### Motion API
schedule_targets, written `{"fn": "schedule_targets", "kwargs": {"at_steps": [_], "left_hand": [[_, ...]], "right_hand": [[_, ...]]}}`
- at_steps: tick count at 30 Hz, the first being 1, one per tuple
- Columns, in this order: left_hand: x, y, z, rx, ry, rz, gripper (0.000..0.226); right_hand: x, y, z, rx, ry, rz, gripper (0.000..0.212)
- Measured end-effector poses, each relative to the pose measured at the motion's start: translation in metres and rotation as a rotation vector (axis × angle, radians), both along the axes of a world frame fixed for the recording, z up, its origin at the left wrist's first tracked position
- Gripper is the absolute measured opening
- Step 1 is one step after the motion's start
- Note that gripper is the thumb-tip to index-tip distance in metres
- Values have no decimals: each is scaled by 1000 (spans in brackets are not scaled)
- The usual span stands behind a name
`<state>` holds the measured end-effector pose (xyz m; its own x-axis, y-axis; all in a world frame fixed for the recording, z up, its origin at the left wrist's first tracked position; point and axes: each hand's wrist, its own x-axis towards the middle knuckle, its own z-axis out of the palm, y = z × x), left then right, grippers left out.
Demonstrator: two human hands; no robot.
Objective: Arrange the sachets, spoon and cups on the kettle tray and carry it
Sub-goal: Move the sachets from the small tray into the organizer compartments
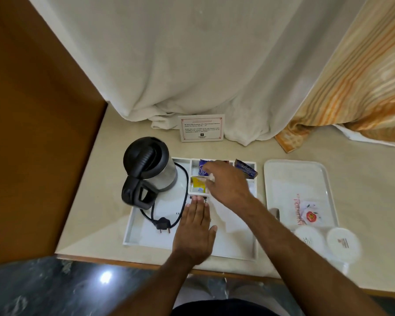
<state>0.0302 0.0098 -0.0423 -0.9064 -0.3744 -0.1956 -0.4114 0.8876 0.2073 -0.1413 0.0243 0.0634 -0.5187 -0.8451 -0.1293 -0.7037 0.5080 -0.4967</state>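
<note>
A white kettle tray (132, 224) lies on the beige counter with a black and steel kettle (149, 169) at its left, the cord and plug (163, 224) beside it. The tray's back compartments hold a blue sachet (202, 168), a yellow sachet (197, 183) and a dark blue sachet (245, 168). My left hand (195, 231) rests flat, palm down, on the tray floor. My right hand (226, 183) reaches over the compartments and pinches a small white item, possibly a sachet, at its fingertips. Two covered cups (343, 244) stand at the right.
A second white tray (299, 179) with a printed sheet lies to the right of the kettle tray. A notice card (201, 127) stands at the back against a white curtain. A brown wall panel closes the left side. The counter's front edge is near me.
</note>
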Motion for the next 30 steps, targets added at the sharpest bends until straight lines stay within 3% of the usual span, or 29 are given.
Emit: {"fn": "schedule_targets", "kwargs": {"at_steps": [4, 6, 9, 11, 14, 21, 24, 28, 30], "left_hand": [[12, -10, -1, 3, 21, 13, 68], [15, -14, -2, -5, 33, 4, 68], [16, -15, -6, -9, 50, -11, 68], [15, -12, -9, -10, 59, -14, 70], [8, -7, -11, 4, 63, -14, 70], [0, 0, -10, 51, 33, -7, 71], [-5, 3, -9, 62, 20, -11, 72], [-14, 7, -8, 41, 8, -29, 72], [-10, 3, -7, 29, 3, -17, 71]], "right_hand": [[-34, 49, 27, -291, 136, -204, 20], [-66, 86, 30, -152, 166, -278, 29], [-110, 142, 19, 343, 143, -274, 46], [-125, 169, 8, 556, 23, -256, 59], [-130, 191, -11, 645, -96, -257, 63], [-135, 197, -17, 660, -128, -177, 22], [-132, 197, 5, 546, -119, -214, 14], [-103, 164, 41, 65, -211, -245, 17], [-77, 124, 41, -47, -205, -185, 18]]}}
